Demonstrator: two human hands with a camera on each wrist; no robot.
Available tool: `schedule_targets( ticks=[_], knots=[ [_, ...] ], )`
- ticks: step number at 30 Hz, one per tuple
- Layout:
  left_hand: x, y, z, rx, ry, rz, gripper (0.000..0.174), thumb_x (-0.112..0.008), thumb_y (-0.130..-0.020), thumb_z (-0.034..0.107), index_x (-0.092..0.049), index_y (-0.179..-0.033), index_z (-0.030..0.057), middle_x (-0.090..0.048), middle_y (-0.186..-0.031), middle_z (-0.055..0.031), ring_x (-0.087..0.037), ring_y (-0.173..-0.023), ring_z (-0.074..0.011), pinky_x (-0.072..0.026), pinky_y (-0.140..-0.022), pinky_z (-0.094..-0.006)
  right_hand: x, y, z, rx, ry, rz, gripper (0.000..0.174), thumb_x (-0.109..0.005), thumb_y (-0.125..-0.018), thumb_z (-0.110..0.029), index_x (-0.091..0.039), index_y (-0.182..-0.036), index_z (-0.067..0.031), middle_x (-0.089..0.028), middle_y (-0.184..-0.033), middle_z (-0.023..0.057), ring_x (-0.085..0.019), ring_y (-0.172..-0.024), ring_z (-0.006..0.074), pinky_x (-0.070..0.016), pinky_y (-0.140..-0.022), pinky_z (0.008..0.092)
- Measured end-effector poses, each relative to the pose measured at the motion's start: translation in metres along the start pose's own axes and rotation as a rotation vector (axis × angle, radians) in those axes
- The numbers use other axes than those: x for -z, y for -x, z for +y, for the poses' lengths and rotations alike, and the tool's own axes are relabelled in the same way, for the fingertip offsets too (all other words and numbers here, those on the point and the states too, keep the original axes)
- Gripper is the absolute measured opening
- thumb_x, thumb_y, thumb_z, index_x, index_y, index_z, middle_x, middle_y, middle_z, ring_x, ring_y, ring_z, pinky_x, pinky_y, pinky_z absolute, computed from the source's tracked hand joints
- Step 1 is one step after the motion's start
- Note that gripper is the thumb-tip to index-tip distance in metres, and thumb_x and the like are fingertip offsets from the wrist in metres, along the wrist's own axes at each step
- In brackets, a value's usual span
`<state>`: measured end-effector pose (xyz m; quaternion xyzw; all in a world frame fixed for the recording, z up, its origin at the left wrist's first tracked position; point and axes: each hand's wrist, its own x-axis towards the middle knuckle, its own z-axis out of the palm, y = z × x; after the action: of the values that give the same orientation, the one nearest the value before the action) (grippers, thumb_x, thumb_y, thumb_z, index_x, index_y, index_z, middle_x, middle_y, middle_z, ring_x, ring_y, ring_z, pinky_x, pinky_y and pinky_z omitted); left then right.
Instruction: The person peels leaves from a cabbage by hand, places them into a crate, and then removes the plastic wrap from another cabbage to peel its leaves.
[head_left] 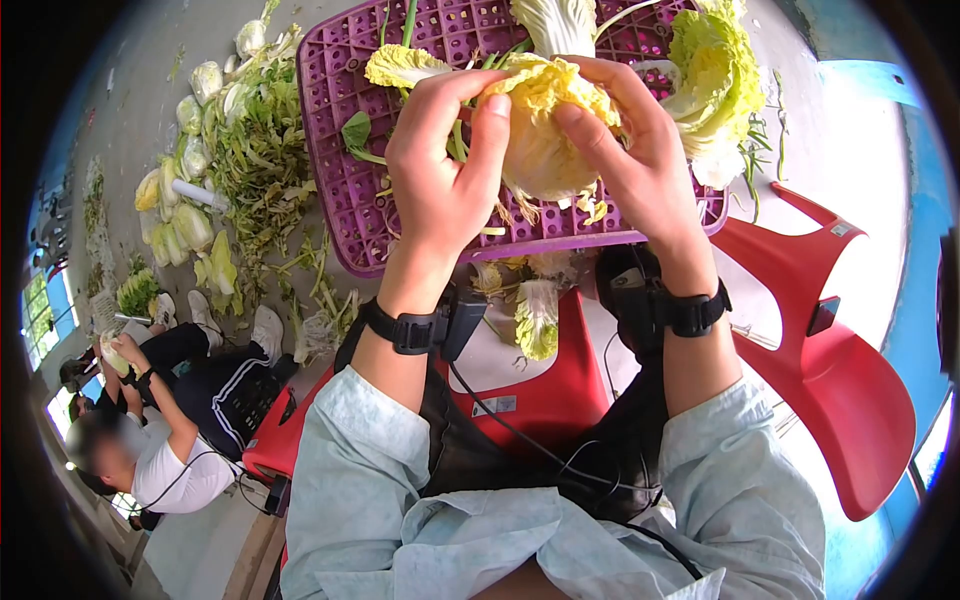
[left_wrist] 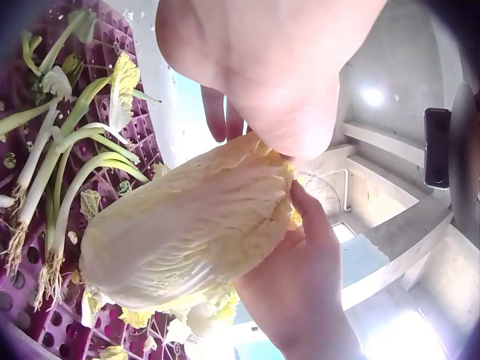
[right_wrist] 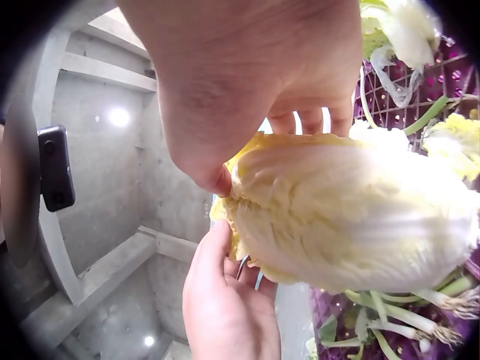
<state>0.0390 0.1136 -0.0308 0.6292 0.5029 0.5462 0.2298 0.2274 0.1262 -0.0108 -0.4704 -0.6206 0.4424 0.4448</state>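
Observation:
Both hands hold one pale yellow cabbage (head_left: 548, 150) above a purple crate (head_left: 340, 215). The left hand (head_left: 445, 150) pinches its crinkled leafy end with thumb and fingers from the left side; the right hand (head_left: 640, 150) grips the same end from the right. In the left wrist view the cabbage (left_wrist: 187, 225) lies tilted, its white base toward the crate. The right wrist view has both thumbs close together on the yellow leaf edges of the cabbage (right_wrist: 352, 214), with the right hand (right_wrist: 255, 82) above and the left hand (right_wrist: 229, 300) below.
In the crate are green onions (left_wrist: 71, 165), loose leaves and another cabbage (head_left: 555, 25). A leafy cabbage piece (head_left: 715, 85) rests at its right edge. Cabbages and greens (head_left: 260, 140) cover floor at left. Red chairs (head_left: 830, 370) stand near; a seated person (head_left: 170, 430) is at left.

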Motion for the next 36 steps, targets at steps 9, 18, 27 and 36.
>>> schedule_targets(
  ticks=[9, 18, 27, 36],
  knots=[
    [0.002, 0.005, 0.001, 0.039, -0.163, 0.032, 0.016, -0.064, -0.101, 0.007, -0.064, -0.115, -0.0014, -0.070, -0.106, -0.0072, -0.068, -0.096, -0.0141, -0.0540, -0.088, -0.0292, 0.001, 0.003, -0.010, -0.022, 0.115, -0.014, 0.040, -0.071, -0.096, -0.027, -0.065, -0.128, -0.0034, -0.072, -0.115, 0.0178, -0.071, -0.106, 0.0290, -0.0539, -0.093, 0.0385],
    [-0.003, 0.001, -0.002, -0.012, -0.084, 0.059, 0.017, -0.067, -0.095, 0.005, -0.065, -0.111, -0.0008, -0.065, -0.093, -0.0110, -0.065, -0.084, -0.0251, -0.0527, -0.077, -0.0353, 0.001, 0.004, -0.008, -0.084, 0.032, -0.008, 0.043, -0.069, -0.099, -0.031, -0.064, -0.132, -0.0042, -0.074, -0.114, 0.0173, -0.071, -0.106, 0.0228, -0.0536, -0.093, 0.0364],
    [0.003, -0.004, 0.000, -0.074, -0.157, -0.005, 0.011, -0.071, -0.091, 0.005, -0.070, -0.101, 0.0008, -0.060, -0.091, -0.0103, -0.061, -0.082, -0.0252, -0.0494, -0.075, -0.0367, 0.005, 0.005, -0.005, -0.014, -0.042, -0.082, 0.041, -0.066, -0.102, -0.028, -0.063, -0.133, -0.0027, -0.073, -0.108, 0.0131, -0.068, -0.100, 0.0189, -0.0530, -0.091, 0.0340],
    [0.003, -0.001, -0.011, -0.032, -0.276, 0.083, 0.012, -0.069, -0.095, 0.009, -0.063, -0.099, -0.0016, -0.060, -0.090, -0.0115, -0.060, -0.080, -0.0255, -0.0486, -0.073, -0.0372, 0.005, 0.006, -0.012, -0.045, -0.007, -0.096, 0.040, -0.063, -0.104, -0.028, -0.061, -0.136, -0.0037, -0.072, -0.111, 0.0151, -0.068, -0.101, 0.0198, -0.0525, -0.091, 0.0337]
  ],
)
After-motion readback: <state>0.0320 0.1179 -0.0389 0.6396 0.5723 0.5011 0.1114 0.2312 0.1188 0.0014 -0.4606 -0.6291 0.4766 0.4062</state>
